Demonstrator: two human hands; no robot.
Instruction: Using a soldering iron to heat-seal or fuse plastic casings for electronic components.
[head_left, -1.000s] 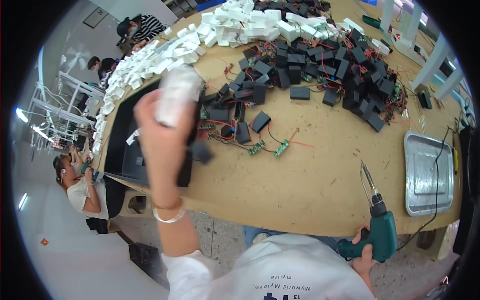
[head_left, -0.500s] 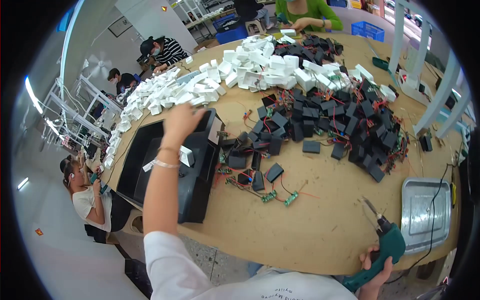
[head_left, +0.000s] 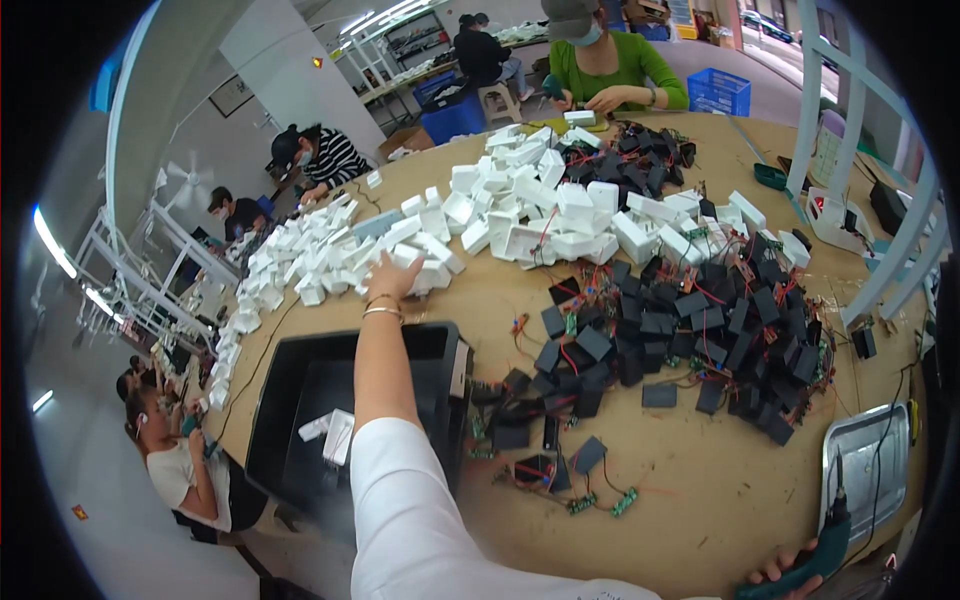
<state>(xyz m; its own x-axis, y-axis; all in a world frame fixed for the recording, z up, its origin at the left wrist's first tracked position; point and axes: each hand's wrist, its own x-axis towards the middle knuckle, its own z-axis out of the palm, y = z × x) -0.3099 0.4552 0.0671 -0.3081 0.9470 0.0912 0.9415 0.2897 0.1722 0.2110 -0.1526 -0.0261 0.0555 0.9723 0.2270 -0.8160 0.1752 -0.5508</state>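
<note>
My left hand reaches forward with its fingers spread at the near edge of a heap of white plastic cases. It holds nothing that I can see, and its fingertips overlap the cases. Under my left forearm lies a large black plastic tray, with a white case and a small white strip inside. At the lower right my right hand is wrapped round the handle of a green soldering gun, its thin tip pointing up in front of a metal tray.
Black boxes with red wires are heaped to the right of the tray. Small green circuit boards lie in front. The metal tray has a dark cord across it. White uprights stand far right. A co-worker in green sits opposite.
My left hand has moved forward, from above the black tray to the white cases. The view has shifted, and the right hand with the soldering gun now sits lower and farther right.
</note>
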